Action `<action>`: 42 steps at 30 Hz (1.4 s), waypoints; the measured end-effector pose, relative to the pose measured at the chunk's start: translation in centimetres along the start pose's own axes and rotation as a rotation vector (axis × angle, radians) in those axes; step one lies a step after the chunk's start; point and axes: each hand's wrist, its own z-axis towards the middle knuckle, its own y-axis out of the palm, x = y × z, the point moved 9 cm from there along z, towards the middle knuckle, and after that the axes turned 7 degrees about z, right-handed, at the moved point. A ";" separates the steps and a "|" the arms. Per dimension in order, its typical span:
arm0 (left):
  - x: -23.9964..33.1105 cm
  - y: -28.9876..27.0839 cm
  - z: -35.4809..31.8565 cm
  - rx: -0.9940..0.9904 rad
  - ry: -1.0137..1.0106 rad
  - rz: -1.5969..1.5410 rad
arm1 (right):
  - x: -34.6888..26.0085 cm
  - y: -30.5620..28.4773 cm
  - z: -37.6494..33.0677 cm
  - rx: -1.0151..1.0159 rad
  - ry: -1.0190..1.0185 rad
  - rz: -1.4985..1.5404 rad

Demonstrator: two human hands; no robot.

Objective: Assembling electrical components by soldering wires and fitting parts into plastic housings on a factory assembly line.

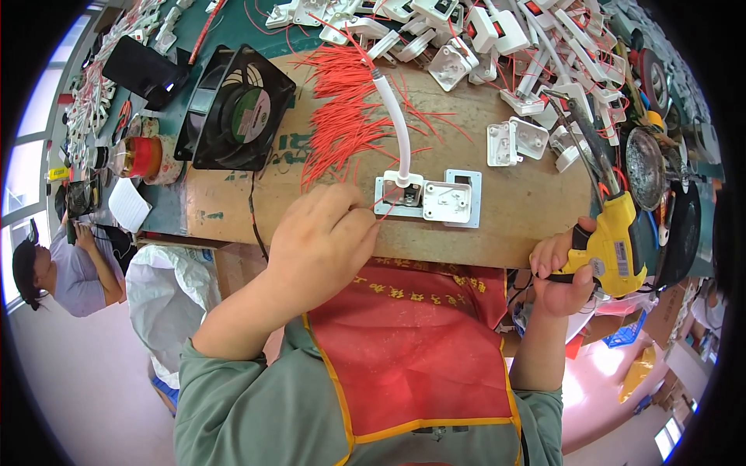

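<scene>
My left forearm (pixel 249 314) is bare and slants up and inward from the lower left, its elbow set out to the side. The left wrist (pixel 286 286) looks nearly straight. My left grip (pixel 326 245) sits in front of my chest with its back turned up, the fingers bent and bunched into a fine pinch at the tips. My right forearm (pixel 542 342), bare too, rises almost upright, well apart from the left. At its end my right grip (pixel 561 268) is wrapped firmly, out to the side, fingers curled; part of it is hidden, so I cannot place every digit.
</scene>
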 end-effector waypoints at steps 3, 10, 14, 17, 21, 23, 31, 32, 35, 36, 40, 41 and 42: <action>0.3 -1.0 0.6 0.055 -0.049 -0.128 | -0.1 0.1 0.0 -0.030 -0.021 -0.008; 0.8 1.0 2.1 0.011 -0.216 -0.469 | 0.0 0.4 0.0 -0.031 -0.012 -0.013; 1.5 1.7 3.4 0.008 -0.178 -0.388 | -0.1 0.5 -0.2 -0.009 -0.015 -0.039; 2.8 1.4 3.7 0.147 -0.016 -0.278 | -0.5 0.3 -0.5 0.010 -0.018 -0.075; 3.2 1.8 3.6 0.145 -0.013 -0.182 | -0.3 0.4 -1.8 -0.002 0.044 -0.050; 3.3 1.9 3.6 0.142 -0.022 -0.190 | -0.5 0.5 -2.5 -0.004 0.067 -0.050; 2.6 2.0 3.5 0.156 -0.121 -0.308 | -0.8 1.4 -4.5 -0.080 0.137 -0.102; 2.6 2.2 3.5 0.157 -0.122 -0.310 | -0.7 1.5 -4.7 -0.091 0.148 -0.111; 3.0 2.1 3.3 0.209 -0.071 -0.194 | -0.8 1.9 -5.0 -0.102 0.183 -0.132; 3.2 2.4 3.3 0.183 -0.068 -0.147 | -0.6 1.8 -5.3 -0.086 0.225 -0.145; 3.6 2.6 3.5 0.180 -0.046 -0.055 | -0.5 1.4 -6.2 -0.072 0.389 -0.099; 3.6 2.5 3.6 0.181 -0.049 -0.056 | -0.3 1.2 -6.6 -0.058 0.443 -0.088; 3.5 2.7 3.7 0.135 -0.071 -0.072 | -0.5 1.3 -6.6 -0.059 0.445 -0.087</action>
